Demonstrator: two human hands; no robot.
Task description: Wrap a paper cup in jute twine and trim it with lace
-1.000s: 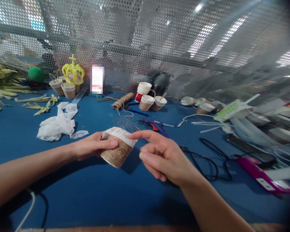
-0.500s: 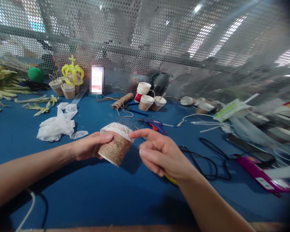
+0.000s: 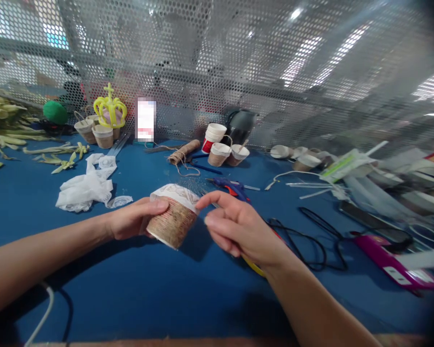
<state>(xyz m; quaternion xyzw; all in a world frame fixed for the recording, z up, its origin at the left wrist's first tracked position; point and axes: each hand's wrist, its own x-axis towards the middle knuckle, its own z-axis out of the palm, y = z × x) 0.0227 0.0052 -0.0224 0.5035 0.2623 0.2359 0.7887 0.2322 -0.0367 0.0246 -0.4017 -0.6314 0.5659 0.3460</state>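
While the left hand (image 3: 135, 218) gripped a cup (image 3: 175, 221), the right hand (image 3: 240, 229) pointed, thumb apart.
Lace (image 3: 83, 189) cluttered the blue table (image 3: 148, 294).

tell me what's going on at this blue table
A person holds a brown cup tilted in the left hand, thumb on its side. A white lace band runs around the cup's upper end. The right hand has its index finger extended to the band's edge, apparently touching it. Beyond the hands, a blue glue gun, a heap of white lace and a roll of twine lie on the table.
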